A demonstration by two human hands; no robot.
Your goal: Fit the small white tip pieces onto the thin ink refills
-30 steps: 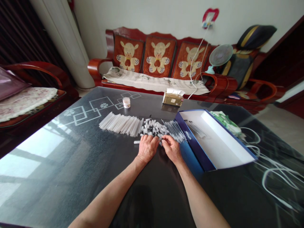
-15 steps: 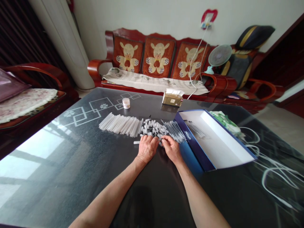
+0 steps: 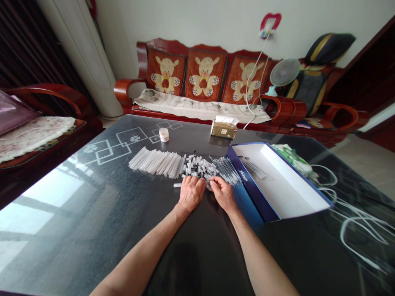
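Observation:
Both my hands rest close together on the dark glass table (image 3: 92, 213). My left hand (image 3: 191, 193) is closed around a clear pen barrel whose end (image 3: 177, 185) sticks out to the left. My right hand (image 3: 222, 193) pinches a small piece at the other end of that barrel, its fingertips touching the left hand's. Just beyond the hands lie a pile of small black-and-white pen caps (image 3: 199, 167), a row of white pen barrels (image 3: 156, 161) to the left, and a spread of thin refills (image 3: 226, 169) to the right.
An open blue box (image 3: 279, 181) with a white inside holds a few finished pens at the right. A tissue box (image 3: 224, 128) and a small jar (image 3: 163, 134) stand farther back. A wooden sofa (image 3: 203, 78) and a desk fan (image 3: 284, 74) lie behind the table.

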